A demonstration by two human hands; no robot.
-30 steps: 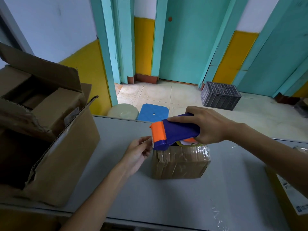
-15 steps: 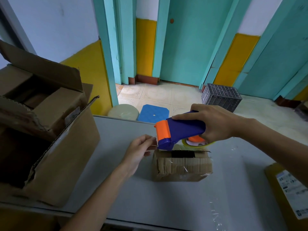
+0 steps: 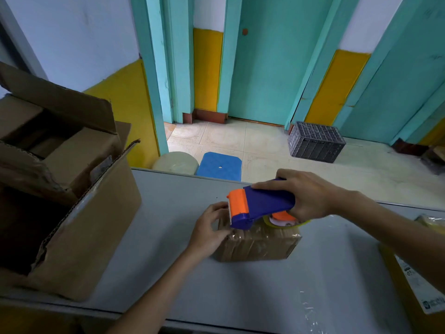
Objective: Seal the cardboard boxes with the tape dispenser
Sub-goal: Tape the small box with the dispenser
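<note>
Cardboard first, head view only: the small cardboard box [image 3: 257, 244] sits mid-worktop [image 3: 240, 292], its near face glossy with clear tape. Half a second ago its upper side showed a dark open slot. Now that slot is out of sight and a taped face is up front, so you have either turned the box or covered the gap. I read that as one seam closed and the next pass starting.

Your left hand [image 3: 209, 230] has shifted too. Before, it pinched near the orange cutter; now its fingers curl over the box's left end and hold it steady. Your right hand [image 3: 310, 196] wraps the blue handle of the tape dispenser [image 3: 265, 203], index finger laid along the top. The wrist comes in from the right, forearm low across the worktop.

The dispenser's orange head hangs over the box's top left edge. The tape roll [image 3: 284, 219] is touching the top or just above it; cannot tell which. Big open carton [image 3: 91, 225] stands well to the left, neither hand on it.
</note>
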